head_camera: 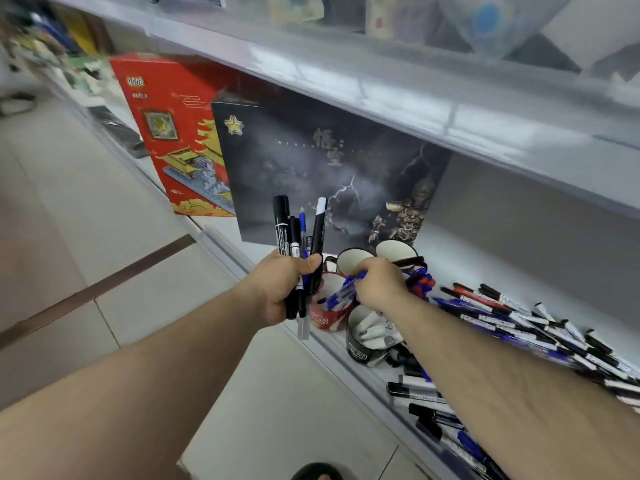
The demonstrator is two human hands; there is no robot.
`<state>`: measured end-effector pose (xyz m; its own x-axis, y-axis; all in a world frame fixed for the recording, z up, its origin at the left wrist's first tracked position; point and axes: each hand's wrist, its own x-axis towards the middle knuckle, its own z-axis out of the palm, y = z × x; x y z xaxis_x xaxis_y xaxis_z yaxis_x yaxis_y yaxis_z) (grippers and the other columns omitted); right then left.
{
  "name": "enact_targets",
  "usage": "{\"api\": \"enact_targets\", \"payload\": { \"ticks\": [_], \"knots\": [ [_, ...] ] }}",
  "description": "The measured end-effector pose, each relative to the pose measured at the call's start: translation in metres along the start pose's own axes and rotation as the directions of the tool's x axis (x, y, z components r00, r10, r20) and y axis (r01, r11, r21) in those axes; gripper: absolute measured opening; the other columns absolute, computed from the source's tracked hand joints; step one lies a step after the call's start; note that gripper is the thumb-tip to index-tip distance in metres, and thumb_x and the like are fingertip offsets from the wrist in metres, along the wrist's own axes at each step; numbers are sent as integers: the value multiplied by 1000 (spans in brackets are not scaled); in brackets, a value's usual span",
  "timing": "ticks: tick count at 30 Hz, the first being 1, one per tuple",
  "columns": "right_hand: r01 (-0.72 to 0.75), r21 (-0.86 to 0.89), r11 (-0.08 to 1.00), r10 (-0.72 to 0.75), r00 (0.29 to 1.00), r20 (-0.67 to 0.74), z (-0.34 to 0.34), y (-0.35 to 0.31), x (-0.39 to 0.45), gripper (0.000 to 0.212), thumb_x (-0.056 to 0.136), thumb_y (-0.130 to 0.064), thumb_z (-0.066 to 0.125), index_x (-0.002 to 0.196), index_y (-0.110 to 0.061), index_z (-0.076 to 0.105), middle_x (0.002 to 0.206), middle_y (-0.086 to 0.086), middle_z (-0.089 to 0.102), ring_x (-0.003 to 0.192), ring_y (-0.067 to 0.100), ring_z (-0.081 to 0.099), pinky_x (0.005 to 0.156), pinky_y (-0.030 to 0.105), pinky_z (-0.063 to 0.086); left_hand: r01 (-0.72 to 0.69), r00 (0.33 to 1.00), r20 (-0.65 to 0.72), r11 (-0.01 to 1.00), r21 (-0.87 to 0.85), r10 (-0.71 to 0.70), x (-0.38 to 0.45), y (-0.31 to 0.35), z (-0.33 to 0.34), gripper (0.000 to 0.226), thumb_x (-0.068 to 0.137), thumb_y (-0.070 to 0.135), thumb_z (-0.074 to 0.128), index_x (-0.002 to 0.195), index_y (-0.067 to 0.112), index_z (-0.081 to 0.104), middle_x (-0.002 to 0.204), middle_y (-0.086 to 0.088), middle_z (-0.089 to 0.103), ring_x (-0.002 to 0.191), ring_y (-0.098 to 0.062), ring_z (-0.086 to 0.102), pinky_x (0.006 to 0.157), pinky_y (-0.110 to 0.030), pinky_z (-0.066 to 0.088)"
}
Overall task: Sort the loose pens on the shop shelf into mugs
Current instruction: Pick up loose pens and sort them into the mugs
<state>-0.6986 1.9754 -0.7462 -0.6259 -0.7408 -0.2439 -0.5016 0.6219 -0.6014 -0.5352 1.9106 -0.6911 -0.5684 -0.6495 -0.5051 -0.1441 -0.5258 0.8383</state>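
My left hand (284,289) grips an upright bundle of pens (299,233), mostly black markers with one blue pen. My right hand (379,284) is closed on a bunch of blue pens (341,294) over the red mug (325,318) at the shelf's front edge. Beside it stands a black mug (358,349) holding white-capped markers. Two more mugs sit behind: a dark one (349,261) and another (396,252) whose white insides look empty. A heap of loose pens (519,323) covers the shelf to the right, partly hidden by my right forearm.
A dark picture box (329,168) and a red box (173,133) lean against the shelf's back. The upper shelf (415,84) overhangs the mugs. More loose markers (426,403) lie near the front edge. Tiled floor (104,237) lies to the left.
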Motion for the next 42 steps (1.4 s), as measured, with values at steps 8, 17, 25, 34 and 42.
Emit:
{"api": "enact_targets", "payload": {
  "ticks": [8,17,25,34,42],
  "knots": [
    [9,-164,986,1,998,61,-2,-2,-5,39,89,-4,52,116,-24,72,118,4,69,101,28,65,78,30,56,-38,987,155,999,-29,42,-12,5,31,13,98,10,54,86,6,56,64,-9,59,48,-18,57,44,-23,47],
    [-130,792,597,211,977,2,-72,19,-107,17,97,-21,59,93,-9,70,77,17,65,51,18,51,44,26,38,-59,939,345,985,160,0,-27,-10,68,9,95,5,59,90,9,64,70,-11,59,58,-22,55,54,-29,48],
    [-77,722,687,253,957,-139,-96,40,-169,20,90,-33,69,82,-15,74,74,5,67,66,15,58,60,30,44,-219,832,554,939,266,38,-55,-25,119,19,94,6,61,112,6,67,103,-15,73,90,-17,68,73,-30,56],
    [-219,962,162,335,929,155,-134,81,-199,26,105,-24,42,100,-6,60,90,17,73,71,24,68,71,36,50,117,859,463,964,238,-218,-72,-35,153,8,92,11,63,94,9,70,83,-11,70,62,-18,64,55,-30,52],
    [-269,935,231,378,910,169,-177,123,-244,29,105,-36,43,118,-17,62,63,3,52,45,12,34,44,24,32,201,774,538,935,291,-334,-85,-42,193,26,96,14,57,86,5,79,90,-10,69,62,-16,64,62,-30,55]
  ]
}}
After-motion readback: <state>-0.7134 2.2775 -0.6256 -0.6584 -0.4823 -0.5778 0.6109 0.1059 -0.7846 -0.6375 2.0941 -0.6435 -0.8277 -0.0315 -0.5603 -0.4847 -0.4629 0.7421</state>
